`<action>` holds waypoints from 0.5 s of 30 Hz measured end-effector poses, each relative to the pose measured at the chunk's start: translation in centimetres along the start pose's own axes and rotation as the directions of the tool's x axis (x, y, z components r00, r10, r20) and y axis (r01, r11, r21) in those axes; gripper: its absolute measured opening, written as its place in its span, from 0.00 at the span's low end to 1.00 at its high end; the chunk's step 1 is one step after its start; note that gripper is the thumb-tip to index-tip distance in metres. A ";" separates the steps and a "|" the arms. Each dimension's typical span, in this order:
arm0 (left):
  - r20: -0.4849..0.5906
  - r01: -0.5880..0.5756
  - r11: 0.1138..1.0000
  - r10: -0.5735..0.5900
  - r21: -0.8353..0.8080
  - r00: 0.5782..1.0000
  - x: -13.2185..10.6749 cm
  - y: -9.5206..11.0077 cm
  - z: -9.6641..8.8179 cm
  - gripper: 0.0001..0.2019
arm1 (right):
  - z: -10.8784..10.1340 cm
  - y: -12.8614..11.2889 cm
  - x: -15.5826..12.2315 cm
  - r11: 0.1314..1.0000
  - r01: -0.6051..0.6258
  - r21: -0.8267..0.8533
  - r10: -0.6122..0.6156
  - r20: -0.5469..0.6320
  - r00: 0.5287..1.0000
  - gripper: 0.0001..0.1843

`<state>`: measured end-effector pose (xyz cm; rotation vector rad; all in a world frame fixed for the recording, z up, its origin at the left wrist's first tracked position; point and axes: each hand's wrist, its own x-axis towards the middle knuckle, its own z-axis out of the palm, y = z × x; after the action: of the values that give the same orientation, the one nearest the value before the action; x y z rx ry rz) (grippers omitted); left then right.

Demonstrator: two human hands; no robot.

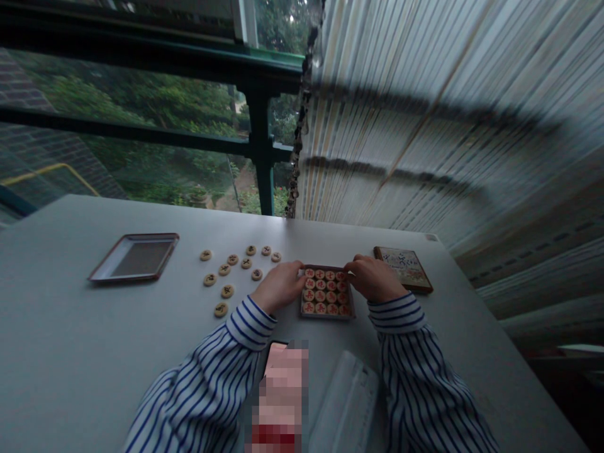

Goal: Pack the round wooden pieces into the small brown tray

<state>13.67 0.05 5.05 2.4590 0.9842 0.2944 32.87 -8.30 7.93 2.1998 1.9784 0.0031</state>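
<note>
A small square box (326, 318) sits on the table between my hands. Rows of round Chinese chess pieces (320, 285) with red characters fill it, faces up. My left hand (282, 286) is closed on the box's left side near the far corner. On the opposite side, my right hand (375, 278) grips the far right corner, its fingertips at the rim. Loose chess pieces (228, 290) with dark characters lie scattered to the left of my left hand. Just right of my right hand lies a box lid (406, 269) with printed writing and a picture.
An empty shallow tray-like box (134, 275) lies at the table's left. Near me are a phone-like object (278, 377), partly blurred out, and a pale translucent case (346, 402). Behind the white table (94, 352) are a window and a string curtain (377, 113).
</note>
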 end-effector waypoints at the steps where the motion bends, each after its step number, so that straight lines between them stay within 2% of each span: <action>1: 0.002 -0.002 1.000 0.002 0.000 1.000 0.0 0.0 0.0 0.16 | 0.0 0.0 0.0 1.000 0.002 0.001 -0.002 0.002 1.000 0.14; 8: 0.006 -0.005 1.000 0.005 0.002 1.000 0.0 0.2 -0.2 0.16 | 0.0 -0.2 0.1 1.000 -0.002 0.007 0.002 0.021 1.000 0.15; 15: -0.003 0.011 1.000 -0.011 -0.007 1.000 0.0 0.0 -0.3 0.17 | -0.6 0.3 -0.3 0.999 -0.023 0.038 0.024 -0.023 0.999 0.14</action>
<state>13.51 0.17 5.33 2.4465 0.9962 0.2973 33.05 -8.50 8.61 2.2567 1.9802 -0.0045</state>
